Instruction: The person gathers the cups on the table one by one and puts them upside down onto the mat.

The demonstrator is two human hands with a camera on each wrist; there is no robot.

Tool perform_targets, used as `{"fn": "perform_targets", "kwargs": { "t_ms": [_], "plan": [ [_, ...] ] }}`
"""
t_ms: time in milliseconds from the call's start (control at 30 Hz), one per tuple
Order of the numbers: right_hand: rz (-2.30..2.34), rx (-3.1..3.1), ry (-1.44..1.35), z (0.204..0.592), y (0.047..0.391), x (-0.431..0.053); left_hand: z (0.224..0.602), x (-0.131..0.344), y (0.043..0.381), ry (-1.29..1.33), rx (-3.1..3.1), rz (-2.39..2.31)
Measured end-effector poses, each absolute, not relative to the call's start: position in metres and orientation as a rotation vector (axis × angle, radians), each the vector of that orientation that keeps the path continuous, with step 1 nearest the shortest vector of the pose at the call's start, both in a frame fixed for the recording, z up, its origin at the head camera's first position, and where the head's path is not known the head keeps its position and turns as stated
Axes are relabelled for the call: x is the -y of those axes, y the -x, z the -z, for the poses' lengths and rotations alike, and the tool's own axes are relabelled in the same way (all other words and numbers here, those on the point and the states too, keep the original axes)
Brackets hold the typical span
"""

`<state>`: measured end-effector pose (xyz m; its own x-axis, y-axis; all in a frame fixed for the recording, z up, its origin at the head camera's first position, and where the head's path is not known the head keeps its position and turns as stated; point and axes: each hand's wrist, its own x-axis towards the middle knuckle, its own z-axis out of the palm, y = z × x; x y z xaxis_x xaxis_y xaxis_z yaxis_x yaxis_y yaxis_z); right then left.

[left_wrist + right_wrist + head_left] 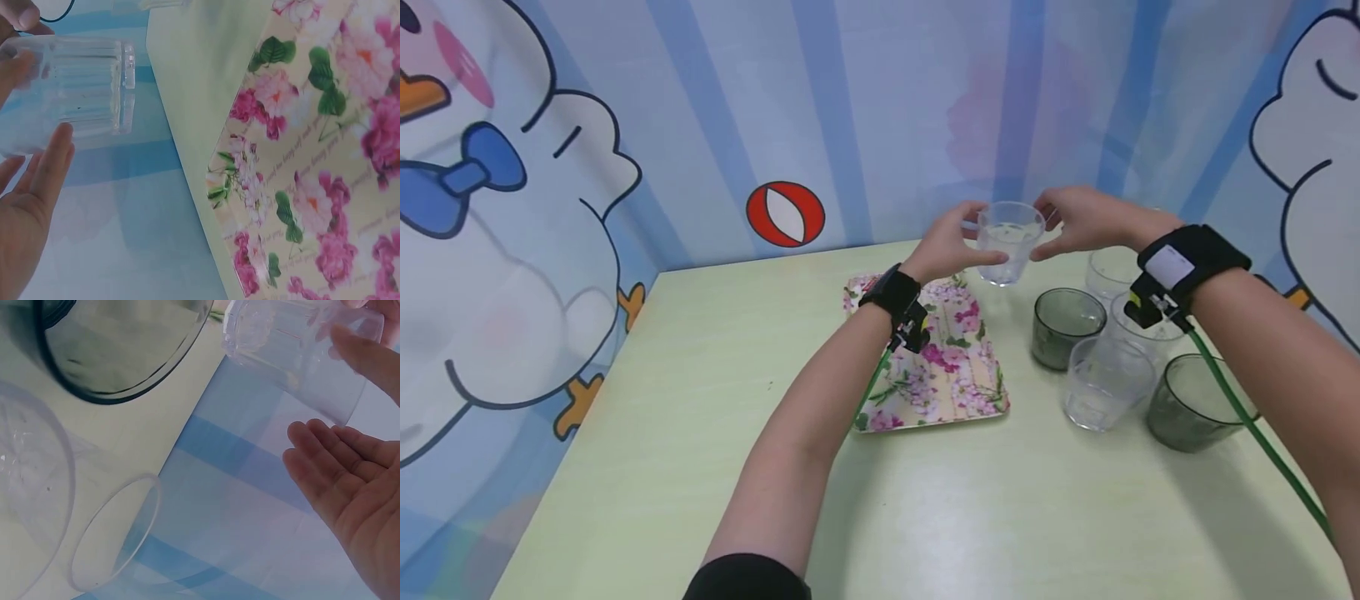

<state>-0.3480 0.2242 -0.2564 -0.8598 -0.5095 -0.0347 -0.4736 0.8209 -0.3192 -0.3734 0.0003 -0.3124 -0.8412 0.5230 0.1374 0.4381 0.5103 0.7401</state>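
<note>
Hanging near-upright, the clear, round, glass-like cup [1019, 238] is gripped by the left hand [946, 248]; at its right, the right hand [1093, 220] is held, fingers parted, contact unclear.

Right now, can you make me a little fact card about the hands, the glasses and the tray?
Clear glass: held up off the table
Left hand: holds that glass
Right hand: fingers fairly straight, at the glass's other side; touching unclear
Flowered tray: on the table, left of the standing glasses
Green glasses: two
Other clear glasses: at least three, near the green ones
</note>
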Motion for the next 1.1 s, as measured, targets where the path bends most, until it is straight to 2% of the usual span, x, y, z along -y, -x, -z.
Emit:
{"fn": "perform_targets", "kwargs": {
  "t_ms": [400, 533, 667, 767, 833, 1033, 1100],
  "plan": [
    [0.579, -2.902, 0.786, 0.25, 0.345, -0.21, 0.288, 0.02, 0.344, -0.685, -2.537, -1.451],
    [0.604, -2.908, 0.793, 0.251, 0.345, -0.207, 0.304, 0.023, 0.362, -0.677, -2.518, -1.534],
    [0.615, -2.92, 0.805, 0.25, 0.343, -0.203, 0.355, 0.027, 0.422, -0.728, -2.487, -1.645],
    [0.622, -2.924, 0.816, 0.248, 0.342, -0.199, 0.382, 0.032, 0.451, -0.749, -2.454, -1.718],
    [0.641, -2.921, 0.822, 0.247, 0.34, -0.197, 0.374, 0.035, 0.437, -0.733, -2.435, -1.76],
    [0.709, -2.912, 0.822, 0.245, 0.337, -0.189, 0.31, 0.043, 0.349, -0.707, -2.414, -1.856],
    [0.742, -2.907, 0.812, 0.246, 0.336, -0.187, 0.3, 0.046, 0.335, -0.707, -2.416, -1.86]
  ]
}}
